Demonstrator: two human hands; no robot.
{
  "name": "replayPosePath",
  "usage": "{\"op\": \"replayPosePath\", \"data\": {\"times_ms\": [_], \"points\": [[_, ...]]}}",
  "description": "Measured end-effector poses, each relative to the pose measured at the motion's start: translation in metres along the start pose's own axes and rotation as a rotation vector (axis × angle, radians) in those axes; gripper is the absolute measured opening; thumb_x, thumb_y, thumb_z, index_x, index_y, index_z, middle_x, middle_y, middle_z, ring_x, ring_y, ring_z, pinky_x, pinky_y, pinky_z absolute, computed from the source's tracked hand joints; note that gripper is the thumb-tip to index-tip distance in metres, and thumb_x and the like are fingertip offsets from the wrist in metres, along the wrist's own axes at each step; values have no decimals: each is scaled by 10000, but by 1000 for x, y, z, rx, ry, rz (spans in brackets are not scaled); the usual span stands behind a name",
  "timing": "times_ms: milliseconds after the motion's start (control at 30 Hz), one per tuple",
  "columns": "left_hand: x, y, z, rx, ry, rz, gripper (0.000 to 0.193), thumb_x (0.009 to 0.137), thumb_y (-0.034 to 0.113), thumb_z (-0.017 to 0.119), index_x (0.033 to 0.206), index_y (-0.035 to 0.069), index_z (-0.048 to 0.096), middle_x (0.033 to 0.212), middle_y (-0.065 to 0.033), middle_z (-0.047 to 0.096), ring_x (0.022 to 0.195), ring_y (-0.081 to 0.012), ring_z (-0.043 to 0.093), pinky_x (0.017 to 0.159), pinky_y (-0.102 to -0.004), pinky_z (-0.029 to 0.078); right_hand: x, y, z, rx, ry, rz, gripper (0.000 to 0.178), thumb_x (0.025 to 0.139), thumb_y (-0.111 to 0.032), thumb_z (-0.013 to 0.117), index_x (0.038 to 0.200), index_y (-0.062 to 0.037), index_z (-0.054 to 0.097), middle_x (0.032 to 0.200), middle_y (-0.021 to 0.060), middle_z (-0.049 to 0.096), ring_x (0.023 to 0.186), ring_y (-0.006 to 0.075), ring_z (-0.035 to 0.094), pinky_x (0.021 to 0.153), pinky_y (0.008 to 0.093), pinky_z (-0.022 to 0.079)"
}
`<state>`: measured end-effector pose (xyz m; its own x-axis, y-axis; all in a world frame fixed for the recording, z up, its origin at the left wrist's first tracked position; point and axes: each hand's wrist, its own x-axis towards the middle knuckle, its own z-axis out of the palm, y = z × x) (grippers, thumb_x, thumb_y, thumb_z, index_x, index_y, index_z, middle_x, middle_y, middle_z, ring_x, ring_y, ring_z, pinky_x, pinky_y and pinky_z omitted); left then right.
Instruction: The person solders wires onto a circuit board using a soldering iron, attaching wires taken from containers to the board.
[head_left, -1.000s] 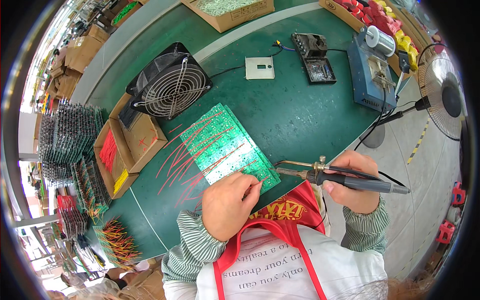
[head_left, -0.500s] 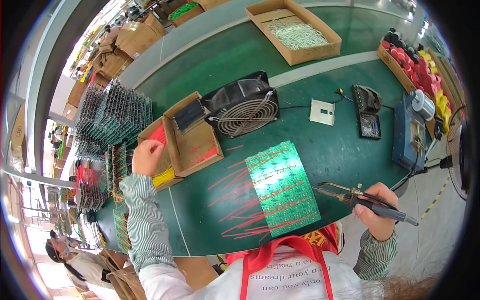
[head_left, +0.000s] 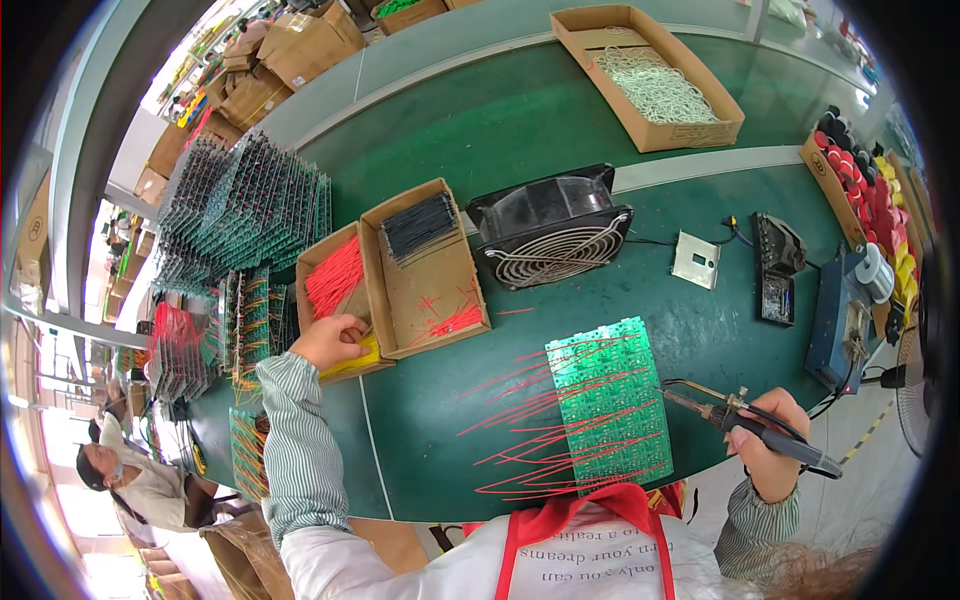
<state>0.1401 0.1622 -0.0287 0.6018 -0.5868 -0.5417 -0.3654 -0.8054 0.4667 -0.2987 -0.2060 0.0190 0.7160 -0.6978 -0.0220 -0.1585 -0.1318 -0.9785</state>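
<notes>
My left hand (head_left: 332,342) reaches into the near end of a cardboard box (head_left: 388,362), its fingers drawn together at the yellow wires (head_left: 362,355). Whether a wire is between the fingertips is hidden. Just beyond lie red wires (head_left: 338,278) in the same box. My right hand (head_left: 770,440) grips a soldering iron (head_left: 775,438) with a thin metal feed tube above it. The iron's tip points left, close to the right edge of a green circuit board panel (head_left: 612,410). Long red wires (head_left: 520,432) lie across the panel and stick out to its left.
A divided box with black wires (head_left: 418,225) adjoins on the right, then a black fan (head_left: 548,225). Stacked circuit boards (head_left: 240,215) stand at the left. A blue soldering station (head_left: 838,315) with a solder spool (head_left: 874,274) is at the right. A tray of pale cords (head_left: 655,85) stands far back.
My left hand has moved from the red wires toward me to the yellow ones. The whole view has swung left, so the bench appears shifted right. My right hand still holds the iron beside the panel.
</notes>
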Motion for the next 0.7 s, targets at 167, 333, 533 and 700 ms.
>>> {"op": "replayPosePath", "data": {"times_ms": [167,333,533,700], "points": [[-11,-4,7,198,115,143,197,779,88,724,934,-7,648,788,-91,630,738,-147,606,692,-270,493,0,-2,4,4,-14,-4,200,708,-83,711,790,0,548,621,63,628,524,104,598,492,221,458],[-21,11,7,94,253,18,164,770,100,727,862,-3,639,754,-85,619,701,-158,604,671,-280,490,-5,-3,2,11,-23,-12,191,707,-52,698,805,6,545,632,76,632,535,107,605,499,225,467],[-14,-1,10,151,372,96,154,798,112,694,876,-8,638,782,-116,607,726,-210,603,680,-314,478,-9,-1,1,14,-30,-26,177,709,-34,684,804,11,541,639,84,634,541,112,610,504,228,473],[-11,0,7,243,463,192,159,833,108,639,941,-9,637,845,-160,604,803,-288,600,714,-363,476,-10,0,0,22,-41,-57,171,713,-34,681,803,12,542,638,81,636,539,112,610,506,228,473]]}}
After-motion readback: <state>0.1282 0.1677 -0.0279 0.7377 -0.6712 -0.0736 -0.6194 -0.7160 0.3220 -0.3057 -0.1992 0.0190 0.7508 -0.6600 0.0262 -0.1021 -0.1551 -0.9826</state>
